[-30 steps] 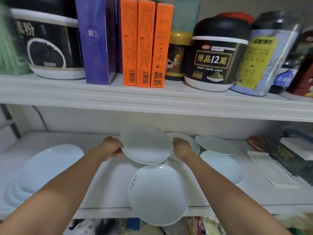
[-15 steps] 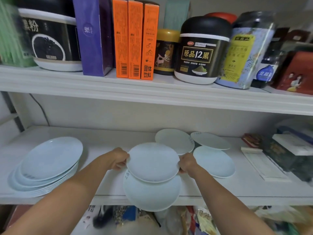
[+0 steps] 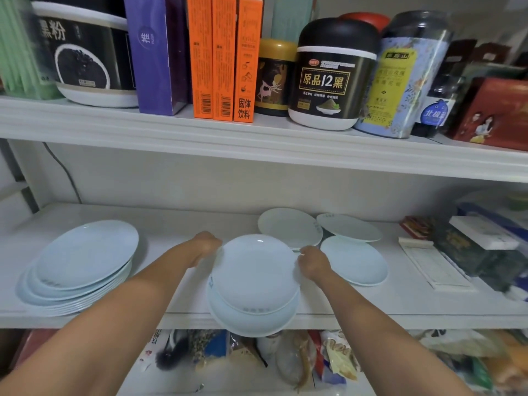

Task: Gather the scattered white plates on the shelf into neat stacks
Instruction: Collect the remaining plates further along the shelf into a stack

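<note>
White top plate (image 3: 255, 271), gripped at opposite rims by left hand (image 3: 206, 244) and right hand (image 3: 313, 262), sits on the lower plate (image 3: 251, 321) overhanging the shelf (image 3: 400, 307) edge; stacking is under way, and next the pair likely needs sliding inward.

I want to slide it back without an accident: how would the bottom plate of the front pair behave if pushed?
The bottom plate overhangs the shelf edge, so downward pressure on its front may tip it. It looks glossy and rigid, likely sliding easily. Probably ceramic, so breakable if dropped.
</note>
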